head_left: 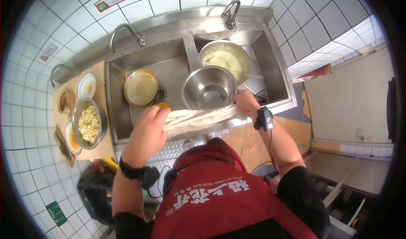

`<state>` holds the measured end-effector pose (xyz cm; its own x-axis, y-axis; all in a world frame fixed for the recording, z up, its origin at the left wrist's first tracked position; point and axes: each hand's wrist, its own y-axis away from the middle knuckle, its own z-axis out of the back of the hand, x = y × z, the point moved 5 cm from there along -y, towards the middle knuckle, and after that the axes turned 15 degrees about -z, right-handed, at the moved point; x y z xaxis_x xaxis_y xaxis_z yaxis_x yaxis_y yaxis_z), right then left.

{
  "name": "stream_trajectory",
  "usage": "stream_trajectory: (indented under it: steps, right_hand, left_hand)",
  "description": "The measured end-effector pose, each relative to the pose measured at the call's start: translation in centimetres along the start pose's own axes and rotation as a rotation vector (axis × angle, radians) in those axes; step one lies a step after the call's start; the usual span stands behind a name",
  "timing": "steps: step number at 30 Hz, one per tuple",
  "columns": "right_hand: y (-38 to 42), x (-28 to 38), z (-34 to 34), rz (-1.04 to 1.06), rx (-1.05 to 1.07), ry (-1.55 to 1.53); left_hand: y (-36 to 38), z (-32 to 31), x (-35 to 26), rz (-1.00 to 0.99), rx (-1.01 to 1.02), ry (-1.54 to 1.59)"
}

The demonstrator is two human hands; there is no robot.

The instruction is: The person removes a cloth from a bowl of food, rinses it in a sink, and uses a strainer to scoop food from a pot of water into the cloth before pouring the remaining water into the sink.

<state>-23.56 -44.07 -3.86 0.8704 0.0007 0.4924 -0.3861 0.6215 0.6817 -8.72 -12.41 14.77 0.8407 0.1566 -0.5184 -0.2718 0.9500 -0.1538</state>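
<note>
A pale, damp-looking cloth (201, 120) is stretched between my two hands above the sink's front edge. My left hand (149, 131) grips its left end with bent fingers. The right end is held in my right hand (246, 103), close to the rim of a steel bowl. That steel bowl (210, 88) looks nearly empty and sits just beyond the cloth. Behind it a larger steel bowl (228, 59) holds a pale yellow mixture and a utensil with a long handle.
The left sink basin (169, 63) holds a round dish (141, 87) of pale liquid. Left of it, a board (98, 70) bears a bowl of yellow crumbly food (89, 125) and small plates. Two taps (122, 27) (231, 15) arch over the sinks.
</note>
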Motion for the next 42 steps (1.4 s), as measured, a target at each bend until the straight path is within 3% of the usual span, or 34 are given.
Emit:
stream_trajectory:
  steps: [5, 8, 17, 20, 23, 25, 27, 29, 33, 35, 37, 39, 42]
  right_hand:
    - [3.4, -4.0, -2.7, 0.006, -0.058, -0.071]
    - [0.5, -8.6, -5.3, 0.005, -0.066, -0.148]
    - [3.5, -8.8, -3.7, -0.033, -0.031, -0.155]
    - [7.0, -6.8, -0.2, 0.013, -0.089, 0.017]
    - [10.0, -5.4, 2.8, 0.126, 0.042, 0.112]
    - [11.4, -4.7, 3.9, 0.418, 0.241, 0.226]
    - [12.2, -4.4, 5.5, 0.394, 0.33, 0.271]
    - [12.4, -4.4, 6.2, 0.505, 0.488, 0.248]
    - [11.5, -2.0, 8.2, 0.425, 0.582, 0.208]
    - [8.2, -0.6, 9.5, 0.539, 0.417, 0.059]
    - [2.8, -0.6, 8.5, 0.297, 0.22, -0.027]
    - [-3.9, -1.8, 5.7, 0.32, -0.045, 0.152]
    - [-3.9, -1.0, 4.8, 0.361, -0.223, 0.013]
  left_hand:
    - [3.0, -1.1, -1.5, -0.077, 0.115, 0.028]
    - [4.2, -2.1, -2.0, -0.067, 0.197, 0.07]
    - [5.3, -4.4, -2.3, -0.015, 0.184, 0.074]
    - [5.0, -4.2, -2.7, 0.014, 0.156, 0.044]
    - [4.4, -4.2, -2.6, 0.052, 0.184, 0.044]
    - [4.0, -3.8, -2.4, 0.083, 0.224, 0.061]
    - [3.4, -3.4, -2.2, 0.112, 0.261, 0.081]
    - [2.5, -3.1, -2.3, 0.088, 0.28, 0.089]
    - [-0.7, -2.7, -1.4, 0.124, 0.307, 0.077]
    - [-3.5, -3.2, 0.4, 0.092, 0.286, -0.015]
    - [-6.9, -6.8, 5.1, 0.133, 0.162, 0.149]
    - [-9.7, -9.9, 7.8, 0.271, 0.0, -0.277]
    - [-8.8, -13.6, 9.2, 0.397, -0.105, -0.246]
